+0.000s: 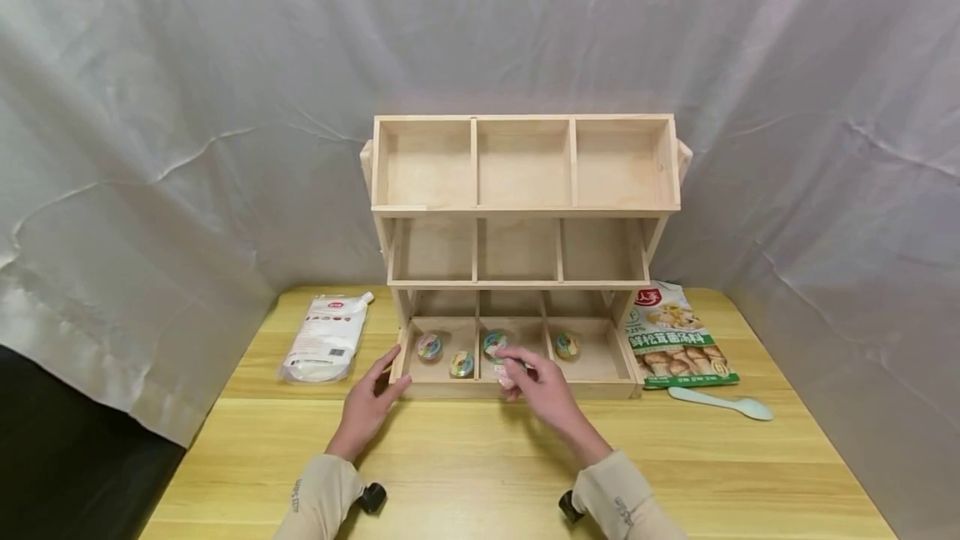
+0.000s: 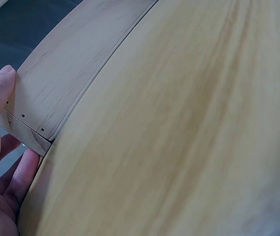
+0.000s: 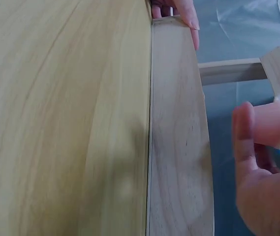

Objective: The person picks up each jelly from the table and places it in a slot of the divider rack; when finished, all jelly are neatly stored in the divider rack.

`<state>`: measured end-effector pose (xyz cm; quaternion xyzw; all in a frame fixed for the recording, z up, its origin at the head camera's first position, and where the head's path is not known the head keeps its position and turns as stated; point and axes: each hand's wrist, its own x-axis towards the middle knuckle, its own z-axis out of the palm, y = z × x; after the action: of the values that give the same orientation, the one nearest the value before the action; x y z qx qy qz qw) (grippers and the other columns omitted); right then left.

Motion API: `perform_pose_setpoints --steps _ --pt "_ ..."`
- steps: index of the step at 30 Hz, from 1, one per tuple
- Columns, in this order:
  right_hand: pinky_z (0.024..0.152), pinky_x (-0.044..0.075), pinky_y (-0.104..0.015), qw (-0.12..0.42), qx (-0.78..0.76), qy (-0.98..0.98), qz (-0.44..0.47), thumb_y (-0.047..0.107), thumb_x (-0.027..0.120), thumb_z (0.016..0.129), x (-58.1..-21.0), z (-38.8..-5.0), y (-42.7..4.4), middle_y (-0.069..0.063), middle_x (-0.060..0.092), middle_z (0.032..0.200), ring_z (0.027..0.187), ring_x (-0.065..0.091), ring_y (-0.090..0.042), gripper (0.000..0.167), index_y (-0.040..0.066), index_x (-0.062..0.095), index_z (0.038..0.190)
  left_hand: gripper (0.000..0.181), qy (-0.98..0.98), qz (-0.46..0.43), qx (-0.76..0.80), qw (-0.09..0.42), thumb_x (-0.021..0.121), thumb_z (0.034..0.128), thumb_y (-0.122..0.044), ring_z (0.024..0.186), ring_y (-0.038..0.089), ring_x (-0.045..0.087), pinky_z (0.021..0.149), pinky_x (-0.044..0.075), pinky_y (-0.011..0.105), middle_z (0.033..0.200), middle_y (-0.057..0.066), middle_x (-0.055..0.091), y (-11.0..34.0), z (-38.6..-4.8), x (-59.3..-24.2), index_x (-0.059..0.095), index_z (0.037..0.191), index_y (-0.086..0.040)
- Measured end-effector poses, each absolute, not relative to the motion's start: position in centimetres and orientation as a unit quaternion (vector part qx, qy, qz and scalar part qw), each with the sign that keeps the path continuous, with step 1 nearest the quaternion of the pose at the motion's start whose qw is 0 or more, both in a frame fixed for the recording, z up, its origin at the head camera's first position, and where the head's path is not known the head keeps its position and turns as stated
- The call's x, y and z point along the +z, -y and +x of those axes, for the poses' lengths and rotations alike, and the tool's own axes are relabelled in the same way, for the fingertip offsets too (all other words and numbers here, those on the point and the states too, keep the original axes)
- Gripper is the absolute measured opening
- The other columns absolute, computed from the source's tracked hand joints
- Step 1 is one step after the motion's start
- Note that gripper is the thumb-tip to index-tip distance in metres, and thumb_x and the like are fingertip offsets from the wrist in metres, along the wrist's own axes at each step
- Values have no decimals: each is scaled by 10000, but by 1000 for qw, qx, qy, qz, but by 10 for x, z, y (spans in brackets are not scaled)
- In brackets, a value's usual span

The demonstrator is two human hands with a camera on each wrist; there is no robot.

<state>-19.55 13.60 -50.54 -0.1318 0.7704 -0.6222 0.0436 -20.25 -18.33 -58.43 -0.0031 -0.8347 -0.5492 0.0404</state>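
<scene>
My right hand [image 1: 542, 390] pinches a small pink jelly cup [image 3: 270, 123] between thumb and fingers, over the front of the bottom tray's middle compartment. Another jelly cup [image 1: 494, 342] sits behind it in that compartment. In the left compartment are two more, a pinkish jelly cup [image 1: 429, 347] and a yellow-green jelly cup [image 1: 461, 365]; a yellowish jelly cup [image 1: 567, 346] sits in the right one. With my left hand [image 1: 367, 407], I hold the front left corner of the wooden rack [image 1: 525, 391], thumb on its front board and fingers round the end.
The rack's upper two tiers [image 1: 525, 212] hold nothing visible. To the left lies a white spouted pouch [image 1: 326, 338]. On the right are a mushroom snack bag [image 1: 678, 340] and a pale green spoon [image 1: 720, 402]. Grey curtains [image 1: 480, 32] surround the wooden table [image 1: 450, 473].
</scene>
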Motion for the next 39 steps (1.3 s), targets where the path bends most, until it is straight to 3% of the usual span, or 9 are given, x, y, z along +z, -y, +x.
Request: perform_pose_setpoints --steps 3,8,16,24,31,39 --pt "769 629 -372 76 -632 -761 -124 208 634 1049 -507 -196 -139 -224 653 1230 862 727 -362 339 44 667 1344 649 837 -6 -546 41 713 969 -465 1285 326 632 927 565 344 1464 176 603 183 -202 -584 475 1559 -338" --pt "877 608 -438 117 -634 -755 -121 187 715 997 -509 -197 -142 -203 566 1406 986 706 -373 442 10 616 1390 653 839 -4 -542 40 712 970 -462 1296 327 625 955 551 364 1460 187 604 183 -202 -583 471 1563 -331" --pt "740 590 -299 82 -609 -783 -97 175 813 913 -506 -199 -153 -173 631 1209 901 647 -181 464 93 656 1342 641 832 -5 -553 36 722 968 -446 1293 326 630 969 556 401 1455 180 610 183 -201 -582 481 1553 -347" --pt "802 608 -383 45 -616 -782 -80 187 783 944 -496 -204 -173 -192 599 1272 957 693 -193 453 121 637 1367 645 829 -5 -558 39 720 970 -441 1309 330 617 975 558 402 1490 162 582 182 -201 -583 477 1558 -335" --pt "820 621 -434 14 -630 -774 -61 168 739 979 -498 -211 -198 -249 614 1234 928 742 -370 439 24 620 1376 652 827 -10 -561 36 720 966 -455 1331 329 603 1003 549 434 1571 108 511 180 -200 -584 479 1558 -328" --pt "754 584 -334 3 -579 -815 -24 290 771 958 -501 -214 -221 -199 627 1285 938 645 -141 512 41 626 1381 632 827 -5 -561 38 718 970 -449 1311 316 619 985 554 424 1483 152 590 181 -200 -582 481 1550 -362"
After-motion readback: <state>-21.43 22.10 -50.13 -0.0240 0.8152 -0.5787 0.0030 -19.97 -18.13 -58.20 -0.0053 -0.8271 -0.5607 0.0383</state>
